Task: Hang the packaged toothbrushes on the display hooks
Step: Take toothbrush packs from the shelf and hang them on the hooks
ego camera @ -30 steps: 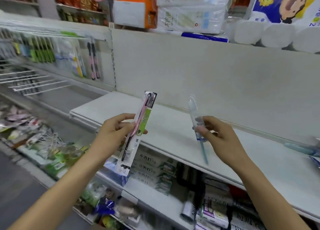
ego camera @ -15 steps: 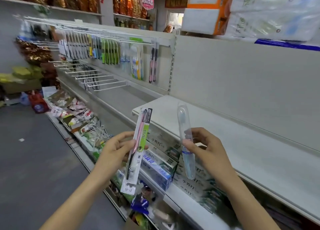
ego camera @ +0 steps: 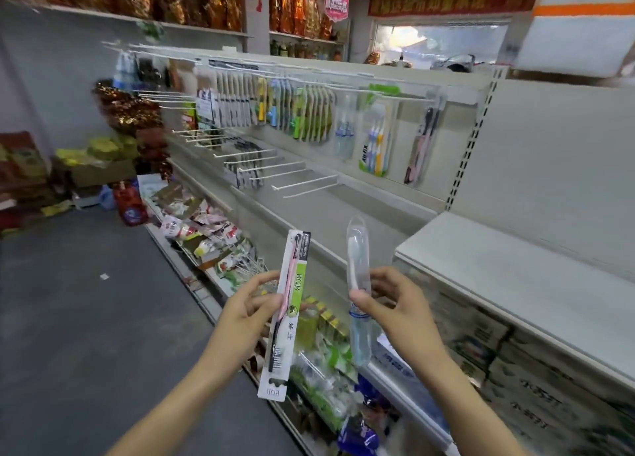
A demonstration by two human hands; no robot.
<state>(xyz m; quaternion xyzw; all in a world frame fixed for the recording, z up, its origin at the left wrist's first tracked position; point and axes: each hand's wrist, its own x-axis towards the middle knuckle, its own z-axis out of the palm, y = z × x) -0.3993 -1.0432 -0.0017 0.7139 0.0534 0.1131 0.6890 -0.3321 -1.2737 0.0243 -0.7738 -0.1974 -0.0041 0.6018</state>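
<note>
My left hand pinches a flat toothbrush pack with a pink and a black brush and a green strip, held upright. My right hand grips a clear plastic toothbrush case with a pale blue brush inside, also upright. Both are held low in front of the shelving. Up on the back panel, white wire display hooks stick out bare in a lower row. An upper rail carries hung toothbrush packs, with a matching pink and black pack at its right end.
A white shelf board juts out at the right, with boxed goods below it. Snack packets and wire hooks fill the low shelf at the left. The grey aisle floor lies to the left, with boxes and bags stacked at its far end.
My view has swung left and closer to the hook panel, which now fills the middle. Both hands keep their packs and have come slightly closer together.
</note>
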